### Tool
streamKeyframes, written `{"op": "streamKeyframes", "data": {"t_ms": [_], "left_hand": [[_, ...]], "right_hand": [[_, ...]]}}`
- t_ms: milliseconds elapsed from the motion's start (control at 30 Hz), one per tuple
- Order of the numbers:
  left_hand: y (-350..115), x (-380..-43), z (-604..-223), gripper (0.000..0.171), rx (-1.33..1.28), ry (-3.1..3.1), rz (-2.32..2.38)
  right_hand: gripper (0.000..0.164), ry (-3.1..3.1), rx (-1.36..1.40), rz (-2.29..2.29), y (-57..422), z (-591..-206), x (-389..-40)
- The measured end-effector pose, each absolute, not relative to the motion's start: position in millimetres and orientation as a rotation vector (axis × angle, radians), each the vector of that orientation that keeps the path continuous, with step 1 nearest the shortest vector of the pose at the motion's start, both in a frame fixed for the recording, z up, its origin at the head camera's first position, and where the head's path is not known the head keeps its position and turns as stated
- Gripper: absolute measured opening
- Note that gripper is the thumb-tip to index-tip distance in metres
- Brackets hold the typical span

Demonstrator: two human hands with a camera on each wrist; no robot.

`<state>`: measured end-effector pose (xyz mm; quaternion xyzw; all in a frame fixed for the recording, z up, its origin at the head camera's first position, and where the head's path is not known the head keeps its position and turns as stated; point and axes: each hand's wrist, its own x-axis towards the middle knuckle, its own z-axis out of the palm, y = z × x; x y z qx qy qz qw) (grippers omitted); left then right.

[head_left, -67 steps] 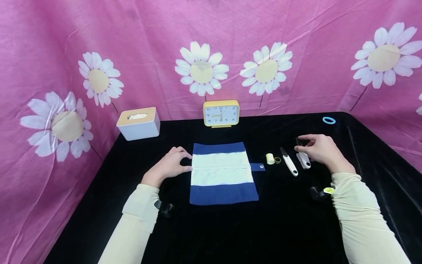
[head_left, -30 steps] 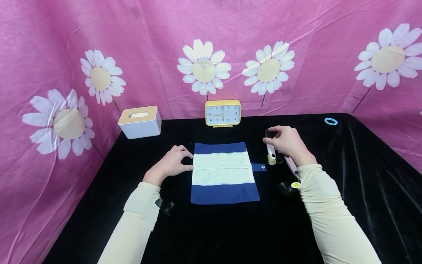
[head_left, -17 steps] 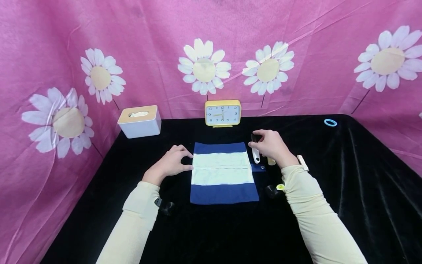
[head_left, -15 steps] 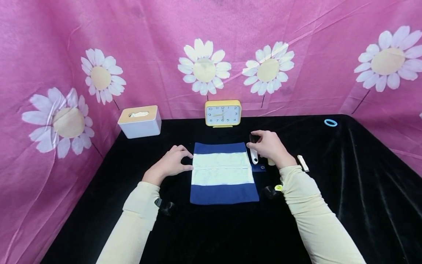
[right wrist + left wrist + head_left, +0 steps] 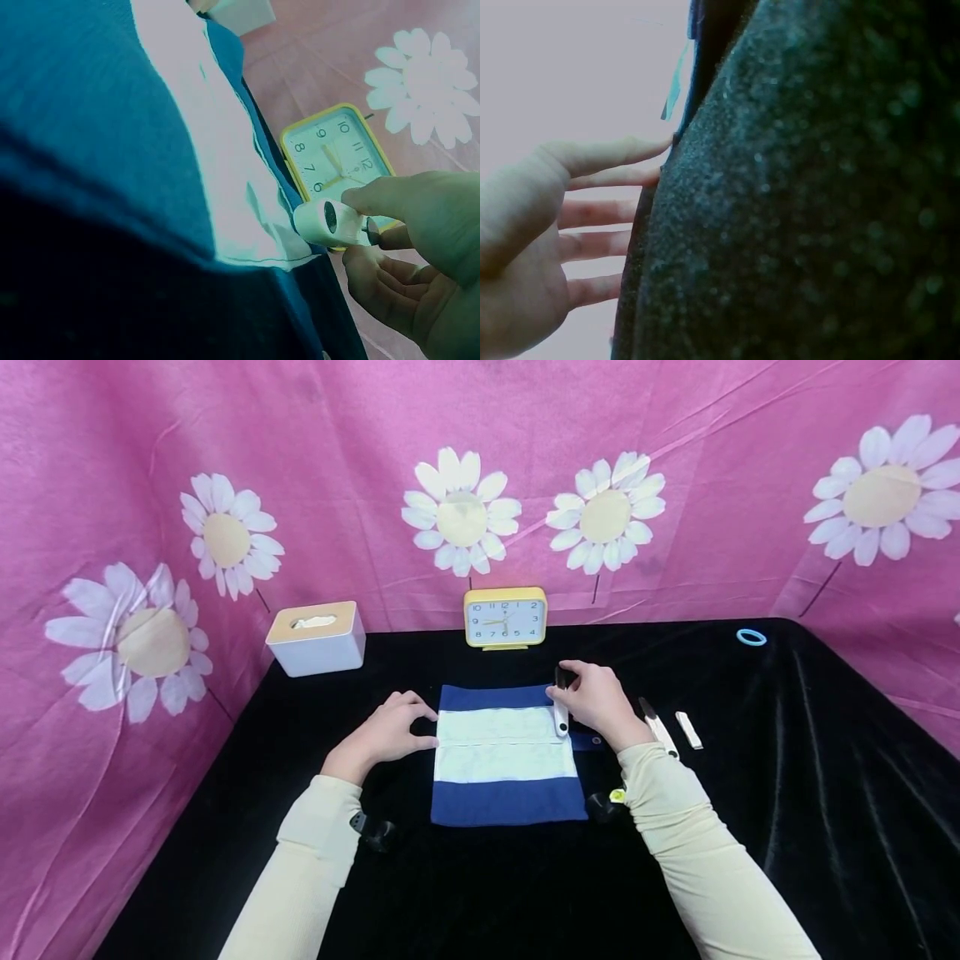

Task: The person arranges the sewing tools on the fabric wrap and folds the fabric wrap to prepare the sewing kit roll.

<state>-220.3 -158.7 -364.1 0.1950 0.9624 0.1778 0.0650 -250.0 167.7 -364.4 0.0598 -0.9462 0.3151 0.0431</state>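
Observation:
A navy and cream cloth pouch lies flat on the black-covered table, its strap with a snap extending right. My left hand touches the pouch's left edge with thumb and index finger, their tips apart along it. My right hand pinches a slim white-handled tool by its dark end. The tool hangs over the pouch's upper right, its white end low against the cream band. In the right wrist view, a dark oval mark shows on the white handle; its exact kind is unclear.
Right of my right wrist lie another white-handled tool with a dark tip and a short white bar. Behind stand a yellow clock and a tissue box. A blue ring lies far right.
My right hand has lifted the white-handled tool from beside the white bar and carried it left over the pouch. My left hand has stayed at the pouch's left edge.

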Motion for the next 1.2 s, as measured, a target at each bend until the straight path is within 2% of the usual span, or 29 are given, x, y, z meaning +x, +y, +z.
{"op": "streamKeyframes", "data": {"t_ms": [800,1200], "left_hand": [[-157,-221,-361,0.040,0.599,2.903,0.528],[-160,-220,-364,0.040,0.593,2.908,0.536]], "right_hand": [[0.058,-2.918,0.121,1.006,170,-375,-252],[0.064,-2.948,0.135,1.070,170,-379,-252]]}}
